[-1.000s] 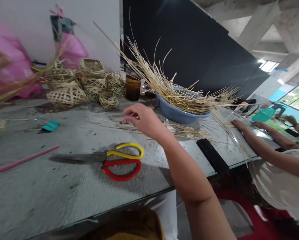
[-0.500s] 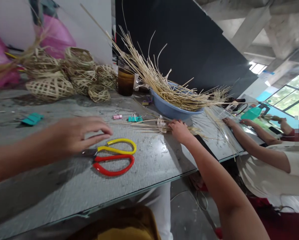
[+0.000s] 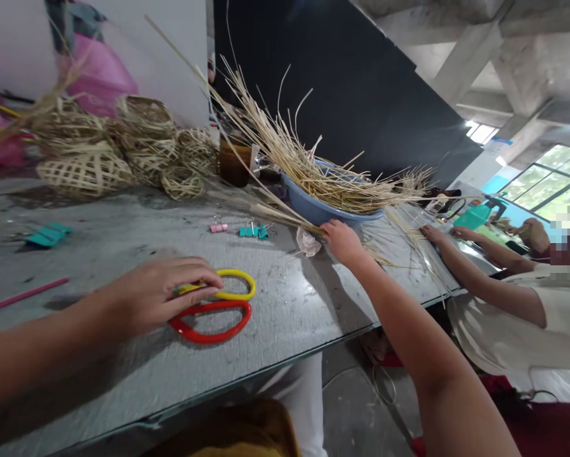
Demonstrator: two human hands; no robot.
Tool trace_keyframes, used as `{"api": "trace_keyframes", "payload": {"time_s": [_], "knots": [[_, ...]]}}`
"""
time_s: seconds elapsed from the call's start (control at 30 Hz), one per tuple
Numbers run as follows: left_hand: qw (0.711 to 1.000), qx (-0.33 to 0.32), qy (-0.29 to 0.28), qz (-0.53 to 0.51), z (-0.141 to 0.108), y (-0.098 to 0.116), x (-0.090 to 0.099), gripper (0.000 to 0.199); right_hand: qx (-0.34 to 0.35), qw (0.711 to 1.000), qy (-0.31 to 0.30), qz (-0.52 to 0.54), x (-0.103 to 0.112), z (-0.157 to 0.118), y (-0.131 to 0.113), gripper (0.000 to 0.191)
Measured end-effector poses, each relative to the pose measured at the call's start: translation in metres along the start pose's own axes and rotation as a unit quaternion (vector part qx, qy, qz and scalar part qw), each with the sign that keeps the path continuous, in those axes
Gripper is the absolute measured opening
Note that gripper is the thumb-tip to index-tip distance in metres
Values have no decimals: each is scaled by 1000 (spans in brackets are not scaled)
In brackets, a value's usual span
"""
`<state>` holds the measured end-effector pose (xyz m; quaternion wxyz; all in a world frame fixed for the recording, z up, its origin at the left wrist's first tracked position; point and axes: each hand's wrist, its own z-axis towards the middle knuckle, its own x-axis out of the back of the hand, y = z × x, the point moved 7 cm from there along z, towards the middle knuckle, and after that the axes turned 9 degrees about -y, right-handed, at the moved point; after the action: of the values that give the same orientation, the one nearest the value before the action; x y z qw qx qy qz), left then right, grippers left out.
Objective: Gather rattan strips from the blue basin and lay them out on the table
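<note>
In your head view, your left hand [image 3: 159,292] is at the yellow handle of the scissors [image 3: 209,339], which lie on the counter [image 3: 275,298]; I cannot tell whether its curled fingers grip it. Your right hand [image 3: 343,242] is closed around thin strips [image 3: 292,216] in front of the blue basin [image 3: 313,206], beside a whitish scrap [image 3: 308,242].

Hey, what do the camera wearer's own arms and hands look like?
Both the left hand and right hand are ungloved. No sleeve, watch or bracelet shows on the left forearm or the right arm, which is bare past the elbow.
</note>
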<state>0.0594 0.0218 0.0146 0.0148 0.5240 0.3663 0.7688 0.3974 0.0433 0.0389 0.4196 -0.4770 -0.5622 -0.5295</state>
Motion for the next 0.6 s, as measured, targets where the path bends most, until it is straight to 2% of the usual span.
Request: {"api": "trace_keyframes", "payload": {"time_s": [0.13, 0.23, 0.3, 0.43, 0.6], "knots": [[999, 29, -27, -3, -1, -8, -7, 30, 19, 999, -45, 4, -17, -3, -1, 53], [998, 57, -36, -21, -2, -11, -8, 32, -25, 997, -76, -4, -28, -5, 3, 72], [996, 68, -47, -31, -1, -13, -11, 34, -48, 996, -69, -26, -29, -5, 1, 68], [994, 76, -65, -46, 1, -16, -20, 32, -42, 996, -29, -73, -21, 1, -16, 63], [993, 82, -67, -53, 1, -15, -22, 32, -67, 993, -50, -85, -17, 18, -33, 52]]}}
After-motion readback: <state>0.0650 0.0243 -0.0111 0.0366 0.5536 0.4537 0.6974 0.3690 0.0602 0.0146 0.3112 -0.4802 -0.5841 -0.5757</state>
